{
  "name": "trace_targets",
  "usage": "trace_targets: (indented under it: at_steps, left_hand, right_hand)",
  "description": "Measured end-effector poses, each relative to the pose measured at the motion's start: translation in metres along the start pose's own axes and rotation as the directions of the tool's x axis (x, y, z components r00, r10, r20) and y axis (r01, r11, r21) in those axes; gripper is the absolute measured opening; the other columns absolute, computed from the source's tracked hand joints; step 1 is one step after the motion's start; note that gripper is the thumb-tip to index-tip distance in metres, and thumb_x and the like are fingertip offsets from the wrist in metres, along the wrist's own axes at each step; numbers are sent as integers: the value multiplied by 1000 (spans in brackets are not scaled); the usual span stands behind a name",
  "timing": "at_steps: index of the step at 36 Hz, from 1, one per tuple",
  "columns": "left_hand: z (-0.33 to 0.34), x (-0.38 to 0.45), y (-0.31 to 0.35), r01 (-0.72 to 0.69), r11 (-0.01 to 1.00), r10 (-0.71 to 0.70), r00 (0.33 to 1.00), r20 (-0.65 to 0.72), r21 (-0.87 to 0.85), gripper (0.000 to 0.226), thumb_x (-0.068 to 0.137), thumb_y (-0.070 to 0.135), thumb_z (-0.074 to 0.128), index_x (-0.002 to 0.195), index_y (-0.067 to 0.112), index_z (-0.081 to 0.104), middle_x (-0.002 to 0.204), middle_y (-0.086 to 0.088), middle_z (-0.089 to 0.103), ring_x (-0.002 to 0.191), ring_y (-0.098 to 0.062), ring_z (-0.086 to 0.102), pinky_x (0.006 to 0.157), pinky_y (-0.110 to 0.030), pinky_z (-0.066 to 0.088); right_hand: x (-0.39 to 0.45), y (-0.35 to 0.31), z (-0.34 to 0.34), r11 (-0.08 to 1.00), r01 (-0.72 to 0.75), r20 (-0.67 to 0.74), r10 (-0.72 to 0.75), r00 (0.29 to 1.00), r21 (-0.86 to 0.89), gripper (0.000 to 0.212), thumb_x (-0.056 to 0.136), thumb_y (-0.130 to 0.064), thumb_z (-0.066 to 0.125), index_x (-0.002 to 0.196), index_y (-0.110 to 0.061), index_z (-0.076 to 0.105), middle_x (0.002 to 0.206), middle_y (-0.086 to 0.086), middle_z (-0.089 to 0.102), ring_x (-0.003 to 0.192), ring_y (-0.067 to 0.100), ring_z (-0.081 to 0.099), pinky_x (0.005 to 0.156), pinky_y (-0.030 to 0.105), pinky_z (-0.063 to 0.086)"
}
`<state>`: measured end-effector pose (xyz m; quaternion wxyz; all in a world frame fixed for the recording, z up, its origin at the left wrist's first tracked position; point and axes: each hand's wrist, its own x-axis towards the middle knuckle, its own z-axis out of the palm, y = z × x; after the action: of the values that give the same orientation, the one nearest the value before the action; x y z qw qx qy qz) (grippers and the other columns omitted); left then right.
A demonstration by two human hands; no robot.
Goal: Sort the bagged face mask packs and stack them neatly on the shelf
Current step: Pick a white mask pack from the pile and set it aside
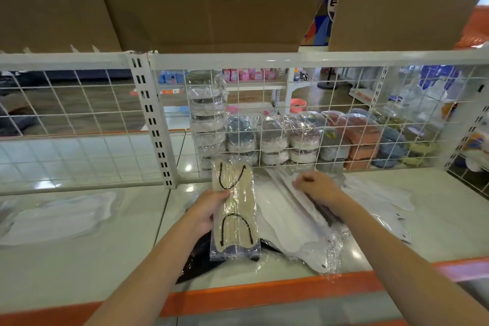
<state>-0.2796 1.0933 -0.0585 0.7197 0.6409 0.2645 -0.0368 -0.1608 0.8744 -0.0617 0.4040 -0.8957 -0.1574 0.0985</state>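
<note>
My left hand (209, 209) grips the left edge of a clear bag of beige masks with black ear loops (235, 209), held lengthwise over the white shelf (111, 259). Beneath it lies a black mask pack (197, 259). My right hand (316, 186) rests with curled fingers on the far end of a white mask pack (291, 222) that lies diagonally on the shelf. I cannot tell whether it pinches the wrapper. More white packs lie at the right (381, 196) and at the far left (60, 216).
A white wire mesh panel (87, 119) with slotted uprights closes the shelf's back. Behind it stand stacks of bagged masks (209, 116) and orange-brown packs (362, 137). Cardboard boxes (198, 0) sit overhead. The shelf's front lip is orange (264, 295).
</note>
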Motion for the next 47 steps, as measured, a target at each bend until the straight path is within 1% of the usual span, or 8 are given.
trace_targets:
  at_steps: [6,13,20,24,28,34,39,47]
  left_hand:
    - [-15,-2,1,-14,1000,14,1000,9,1,19,97,9,48,104,-4,60,77,-9,68,67,-17,67,60,-28,53]
    - [-35,-11,4,-27,999,27,1000,-4,-17,13,96,10,49,94,1,58,93,-11,65,85,-19,63,69,-28,52]
    - [-61,-10,0,-10,997,7,999,-32,-79,16,98,8,45,92,2,58,82,-10,65,73,-18,63,57,-24,48]
    - [-77,-10,-1,-1,997,0,1000,-17,-72,18,97,9,48,107,-3,56,103,-16,63,93,-24,61,78,-29,51]
    - [-89,-16,-2,-14,992,21,998,60,-129,16,98,9,45,93,2,57,66,-5,69,60,-14,66,52,-25,51]
    - [-96,-16,-9,6,947,78,966,247,-321,47,95,44,43,118,7,61,111,-19,67,98,-30,67,82,-42,54]
    - [-113,-12,-21,-61,934,120,982,149,-352,36,82,4,64,114,-9,58,96,-22,69,78,-27,71,65,-35,58]
    - [-123,-9,-14,-115,943,130,991,26,-312,20,86,-6,57,106,-8,61,90,-19,69,77,-26,69,82,-41,55]
  right_hand:
    - [-12,-33,-14,773,-112,109,55,993,625,19,91,-10,57,72,-13,60,63,-2,62,59,11,57,59,23,43]
    - [-16,-48,2,850,-42,30,31,999,526,23,92,-14,58,68,-12,58,62,2,57,57,15,51,56,24,40]
    - [-13,-72,27,955,243,-87,-260,962,-172,25,90,-16,59,66,-17,53,70,-2,54,64,7,47,62,19,37]
    - [-16,-81,50,992,120,-6,-121,993,-26,16,90,-17,60,75,-14,62,74,-2,58,69,12,51,61,20,37]
    - [-24,-97,75,986,164,-99,-163,982,3,20,93,-22,56,73,-26,56,72,-9,55,67,9,50,63,23,39]
    - [-47,-124,128,940,112,370,-234,899,323,24,100,-33,41,94,-29,63,115,-7,65,112,9,58,95,31,47]
    - [-41,-130,112,792,-79,386,-206,899,605,29,100,-19,37,111,-3,59,116,9,67,108,25,64,90,34,53]
    - [-4,-73,111,898,-21,75,60,995,-440,55,85,-58,50,113,-11,47,81,-6,48,65,8,49,70,29,48]
